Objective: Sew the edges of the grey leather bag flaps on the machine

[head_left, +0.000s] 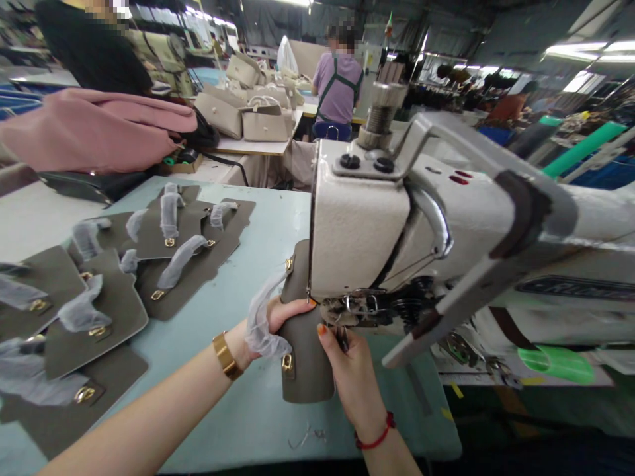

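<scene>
A grey-brown bag panel lies curved under the head of the sewing machine. Its handle is wrapped in whitish film and fixed by gold buckles. My left hand reaches through beneath this handle and grips the panel, thumb stretched across its face toward the needle area. On the panel's right edge, my right hand is closed, thumb lying on the panel. A small dark pointed object shows between its thumb and fingers, too hidden to name surely. The fingers under the panel are out of sight.
Several similar panels with wrapped handles lie overlapping on the left of the pale blue table. Loose thread sits near the front edge. A grey metal guard juts from the machine. Beyond are beige bags and a seated person.
</scene>
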The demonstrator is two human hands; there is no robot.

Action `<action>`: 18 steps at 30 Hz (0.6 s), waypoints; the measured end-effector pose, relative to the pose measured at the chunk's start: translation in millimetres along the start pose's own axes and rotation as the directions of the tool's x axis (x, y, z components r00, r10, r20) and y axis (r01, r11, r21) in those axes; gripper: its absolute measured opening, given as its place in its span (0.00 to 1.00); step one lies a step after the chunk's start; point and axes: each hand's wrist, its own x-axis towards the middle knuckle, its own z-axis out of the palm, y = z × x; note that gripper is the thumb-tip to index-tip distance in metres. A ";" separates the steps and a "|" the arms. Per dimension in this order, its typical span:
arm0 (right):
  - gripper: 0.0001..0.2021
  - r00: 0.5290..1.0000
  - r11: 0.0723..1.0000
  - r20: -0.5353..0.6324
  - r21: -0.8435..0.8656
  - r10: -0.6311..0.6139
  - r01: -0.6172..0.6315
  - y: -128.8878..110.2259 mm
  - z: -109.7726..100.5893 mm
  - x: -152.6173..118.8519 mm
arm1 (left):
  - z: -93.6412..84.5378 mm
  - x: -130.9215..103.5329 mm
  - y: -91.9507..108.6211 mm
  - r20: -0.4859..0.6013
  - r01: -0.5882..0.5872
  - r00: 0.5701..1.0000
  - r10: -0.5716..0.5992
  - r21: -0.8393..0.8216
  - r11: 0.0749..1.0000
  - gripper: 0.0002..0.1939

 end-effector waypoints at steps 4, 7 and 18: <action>0.18 1.000 0.997 0.005 -0.069 -0.027 0.027 -1.4 -0.2 -9.2 | -1.2 0.9 1.8 0.006 0.064 0.998 -0.064 0.056 0.996 0.21; 0.18 0.998 0.995 0.024 -0.085 -0.050 0.052 1.2 -0.8 -14.5 | -3.0 3.6 -1.8 -0.027 0.087 0.996 -0.086 0.055 0.995 0.22; 0.18 0.994 0.998 0.104 -0.062 -0.012 0.019 -3.4 -40.3 -4.6 | 31.5 -10.1 -23.0 -0.276 -0.093 0.958 0.076 -0.049 0.994 0.27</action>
